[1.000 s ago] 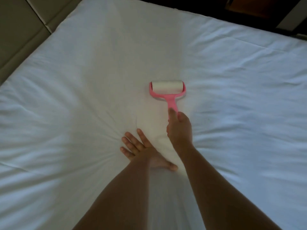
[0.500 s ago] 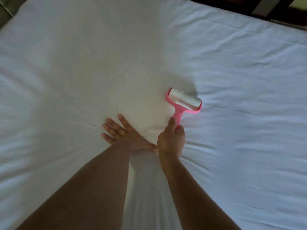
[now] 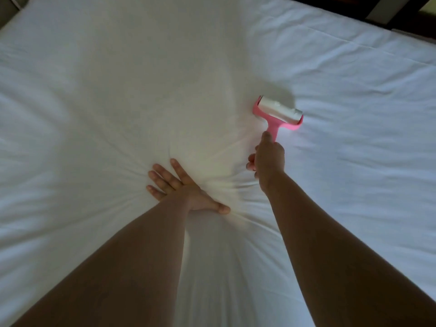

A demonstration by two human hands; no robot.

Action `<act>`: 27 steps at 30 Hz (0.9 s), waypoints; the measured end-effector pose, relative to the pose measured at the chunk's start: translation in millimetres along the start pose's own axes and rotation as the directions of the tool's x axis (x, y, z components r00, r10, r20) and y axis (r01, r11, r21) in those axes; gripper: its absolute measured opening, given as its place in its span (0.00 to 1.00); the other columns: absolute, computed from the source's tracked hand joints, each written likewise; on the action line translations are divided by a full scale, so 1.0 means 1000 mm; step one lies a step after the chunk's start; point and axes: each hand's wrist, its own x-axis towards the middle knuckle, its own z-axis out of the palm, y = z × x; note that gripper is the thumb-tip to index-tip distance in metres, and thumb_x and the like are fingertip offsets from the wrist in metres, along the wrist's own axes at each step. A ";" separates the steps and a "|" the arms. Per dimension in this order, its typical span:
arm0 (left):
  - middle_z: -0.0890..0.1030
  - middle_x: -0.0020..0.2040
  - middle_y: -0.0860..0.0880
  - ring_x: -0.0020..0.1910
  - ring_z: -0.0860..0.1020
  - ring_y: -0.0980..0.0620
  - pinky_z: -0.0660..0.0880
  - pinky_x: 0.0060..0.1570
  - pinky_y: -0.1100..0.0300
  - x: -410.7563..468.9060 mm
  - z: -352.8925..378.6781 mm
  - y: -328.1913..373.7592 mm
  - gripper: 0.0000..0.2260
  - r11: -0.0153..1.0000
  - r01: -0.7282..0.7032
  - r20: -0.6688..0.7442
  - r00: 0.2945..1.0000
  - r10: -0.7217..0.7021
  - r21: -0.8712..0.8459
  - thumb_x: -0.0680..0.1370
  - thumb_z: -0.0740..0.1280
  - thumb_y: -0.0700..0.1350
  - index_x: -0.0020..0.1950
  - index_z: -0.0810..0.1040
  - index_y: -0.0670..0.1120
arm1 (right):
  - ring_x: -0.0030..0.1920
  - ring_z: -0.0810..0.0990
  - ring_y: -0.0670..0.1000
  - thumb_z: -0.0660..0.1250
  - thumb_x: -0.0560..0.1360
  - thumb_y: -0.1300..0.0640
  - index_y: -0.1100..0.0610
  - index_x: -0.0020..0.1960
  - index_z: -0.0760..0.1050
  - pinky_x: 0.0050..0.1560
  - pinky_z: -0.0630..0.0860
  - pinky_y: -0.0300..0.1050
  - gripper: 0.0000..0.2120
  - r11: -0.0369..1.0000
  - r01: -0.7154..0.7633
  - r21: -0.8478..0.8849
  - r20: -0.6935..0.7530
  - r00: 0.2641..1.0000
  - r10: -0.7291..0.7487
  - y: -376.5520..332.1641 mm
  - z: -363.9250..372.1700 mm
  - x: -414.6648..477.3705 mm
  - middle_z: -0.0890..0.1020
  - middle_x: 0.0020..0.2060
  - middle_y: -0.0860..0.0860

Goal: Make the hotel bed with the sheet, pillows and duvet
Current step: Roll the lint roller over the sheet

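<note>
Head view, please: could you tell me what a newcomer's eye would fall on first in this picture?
The pink lint roller stands out first, right of centre on the white sheet, its handle gripped by the right hand. Next comes the left hand, pressed flat with fingers spread just below the middle, the fabric wrinkling outward around it. The sheet fills almost the whole view.
</note>
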 end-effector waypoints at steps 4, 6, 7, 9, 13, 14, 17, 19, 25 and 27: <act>0.18 0.64 0.33 0.66 0.20 0.34 0.29 0.65 0.34 -0.003 -0.001 -0.002 0.79 1.000 0.000 0.000 1.000 0.000 -0.015 0.44 0.74 0.73 0.66 0.17 0.43 | 0.31 0.77 0.54 0.50 0.80 0.42 0.58 0.50 0.71 0.31 0.71 0.44 0.21 1.000 -0.005 -0.027 0.014 1.000 0.006 0.027 0.005 -0.022 0.78 0.34 0.55; 0.20 0.66 0.33 0.67 0.21 0.34 0.30 0.65 0.34 -0.004 0.002 -0.002 0.79 1.000 -0.006 -0.042 0.999 0.005 -0.017 0.43 0.74 0.73 0.67 0.18 0.43 | 0.37 0.80 0.61 0.51 0.74 0.36 0.60 0.50 0.73 0.40 0.78 0.54 0.28 1.000 0.004 0.008 0.000 1.000 -0.004 0.049 0.014 -0.037 0.79 0.39 0.59; 0.22 0.68 0.33 0.68 0.23 0.34 0.31 0.66 0.34 -0.002 0.006 -0.002 0.78 1.000 -0.019 -0.093 0.996 0.016 -0.024 0.45 0.74 0.73 0.70 0.20 0.43 | 0.41 0.81 0.64 0.50 0.69 0.32 0.60 0.50 0.74 0.45 0.79 0.59 0.32 1.000 0.009 0.026 -0.005 1.000 -0.009 0.061 0.019 -0.046 0.79 0.41 0.61; 0.29 0.72 0.33 0.72 0.29 0.35 0.34 0.69 0.35 -0.001 0.020 -0.001 0.73 0.996 -0.076 -0.227 0.972 0.066 -0.036 0.51 0.74 0.72 0.75 0.27 0.43 | 0.47 0.80 0.67 0.49 0.64 0.29 0.57 0.49 0.74 0.50 0.77 0.65 0.34 0.999 0.002 0.049 0.008 1.000 -0.002 0.083 0.024 -0.064 0.80 0.43 0.62; 0.54 0.74 0.28 0.73 0.53 0.28 0.43 0.71 0.35 0.011 0.034 -0.008 0.74 0.989 -0.138 -0.387 0.916 0.105 -0.059 0.45 0.73 0.74 0.78 0.41 0.42 | 0.48 0.80 0.66 0.50 0.64 0.28 0.54 0.46 0.73 0.51 0.77 0.67 0.31 0.997 -0.049 0.067 0.026 0.999 0.047 0.095 0.024 -0.081 0.78 0.41 0.57; 0.52 0.74 0.27 0.73 0.52 0.26 0.40 0.71 0.38 0.014 0.031 -0.007 0.77 0.992 -0.122 -0.366 0.925 0.102 -0.031 0.41 0.72 0.75 0.78 0.41 0.40 | 0.48 0.80 0.66 0.50 0.64 0.28 0.54 0.46 0.72 0.51 0.76 0.67 0.31 0.996 -0.040 0.076 0.023 0.999 0.038 0.092 0.023 -0.079 0.77 0.40 0.56; 0.23 0.69 0.32 0.69 0.25 0.33 0.31 0.68 0.35 0.004 0.009 -0.001 0.81 0.999 -0.009 -0.112 0.994 0.003 -0.053 0.40 0.72 0.75 0.70 0.21 0.44 | 0.39 0.77 0.61 0.54 0.70 0.33 0.56 0.47 0.71 0.44 0.78 0.59 0.27 0.996 -0.021 0.084 0.044 0.999 0.018 0.072 0.013 -0.062 0.75 0.40 0.57; 0.19 0.66 0.34 0.67 0.21 0.35 0.30 0.66 0.34 -0.003 0.000 0.000 0.81 1.000 0.007 -0.017 1.000 -0.007 -0.029 0.41 0.74 0.74 0.67 0.17 0.44 | 0.32 0.72 0.52 0.57 0.79 0.43 0.59 0.51 0.70 0.31 0.73 0.46 0.18 0.993 -0.012 0.115 0.094 0.996 0.001 0.055 0.004 -0.045 0.73 0.37 0.55; 0.18 0.65 0.34 0.66 0.21 0.36 0.29 0.65 0.35 -0.004 -0.003 0.000 0.81 1.000 0.002 0.010 1.000 -0.003 0.012 0.42 0.75 0.73 0.67 0.17 0.43 | 0.25 0.74 0.50 0.50 0.81 0.46 0.58 0.46 0.71 0.30 0.66 0.43 0.19 1.000 -0.002 -0.029 0.100 0.995 0.005 0.022 -0.004 -0.020 0.75 0.29 0.52; 0.18 0.65 0.34 0.66 0.21 0.35 0.29 0.65 0.35 -0.005 -0.003 0.001 0.80 1.000 0.000 0.015 1.000 0.000 0.014 0.43 0.75 0.72 0.67 0.17 0.43 | 0.32 0.79 0.55 0.49 0.77 0.39 0.57 0.47 0.72 0.35 0.74 0.48 0.24 0.999 0.039 -0.030 0.029 0.999 -0.038 0.029 -0.001 -0.021 0.77 0.32 0.54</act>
